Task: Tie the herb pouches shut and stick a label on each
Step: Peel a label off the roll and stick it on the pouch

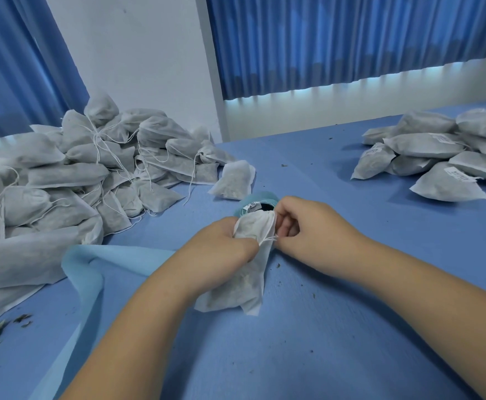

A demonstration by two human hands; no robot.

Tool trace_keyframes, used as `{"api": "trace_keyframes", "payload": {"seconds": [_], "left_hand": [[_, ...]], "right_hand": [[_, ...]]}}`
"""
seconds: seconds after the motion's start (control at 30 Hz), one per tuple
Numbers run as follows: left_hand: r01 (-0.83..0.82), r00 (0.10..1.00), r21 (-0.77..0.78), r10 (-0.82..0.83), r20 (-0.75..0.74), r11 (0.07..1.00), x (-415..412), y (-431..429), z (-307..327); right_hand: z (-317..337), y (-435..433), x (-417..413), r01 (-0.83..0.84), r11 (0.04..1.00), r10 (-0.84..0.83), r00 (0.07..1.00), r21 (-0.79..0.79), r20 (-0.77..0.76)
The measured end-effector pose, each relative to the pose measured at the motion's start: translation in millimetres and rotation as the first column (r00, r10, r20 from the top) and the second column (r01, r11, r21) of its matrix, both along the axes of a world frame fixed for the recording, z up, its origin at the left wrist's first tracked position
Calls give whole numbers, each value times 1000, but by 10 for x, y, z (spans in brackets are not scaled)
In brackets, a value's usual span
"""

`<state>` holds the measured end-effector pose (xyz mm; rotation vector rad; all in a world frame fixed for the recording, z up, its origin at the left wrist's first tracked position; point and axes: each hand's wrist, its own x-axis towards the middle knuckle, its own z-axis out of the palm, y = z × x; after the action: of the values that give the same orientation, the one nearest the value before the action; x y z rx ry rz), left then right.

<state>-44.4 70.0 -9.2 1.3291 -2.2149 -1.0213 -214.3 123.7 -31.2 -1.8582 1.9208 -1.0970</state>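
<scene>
Both forearms reach in from the bottom edge to one pouch (249, 272) lying on the blue table (351, 313), its mouth pointing away from the camera. Left hand (221, 243) is curled round the gathered neck, gripping it; right hand (308, 226) pinches the drawstring (269, 239) just beside the neck, so the tying looks under way and not finished. No label shows on this pouch. Behind it sits a roll of labels (254, 204), partly hidden by the hands. Far right, a small pile (438, 157) carries white labels, so those seem done. On the left a much bigger heap (77, 174) lies with loose strings and no labels visible, and one single pouch (233, 180) rests between heap and roll. By that count most of the job is left
</scene>
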Motion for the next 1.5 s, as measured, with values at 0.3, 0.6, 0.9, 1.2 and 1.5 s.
{"api": "trace_keyframes", "payload": {"seconds": [0.3,0.6,0.9,1.2,1.5], "left_hand": [[-5,999,163,13,-47,987,28,-1,44],[1,997,223,17,-79,975,58,-31,20],[-3,995,258,27,-91,966,68,-68,4],[-11,996,258,33,-84,966,66,-81,-4],[-24,996,277,48,-79,961,70,-64,10]], "right_hand": [[14,-4,-88,-70,995,56,982,73,179],[114,78,-266,-239,951,174,937,194,303],[139,61,-271,-222,937,132,939,269,318],[113,61,-274,-249,939,182,944,237,274],[106,51,-334,-293,918,222,938,268,266]]}}
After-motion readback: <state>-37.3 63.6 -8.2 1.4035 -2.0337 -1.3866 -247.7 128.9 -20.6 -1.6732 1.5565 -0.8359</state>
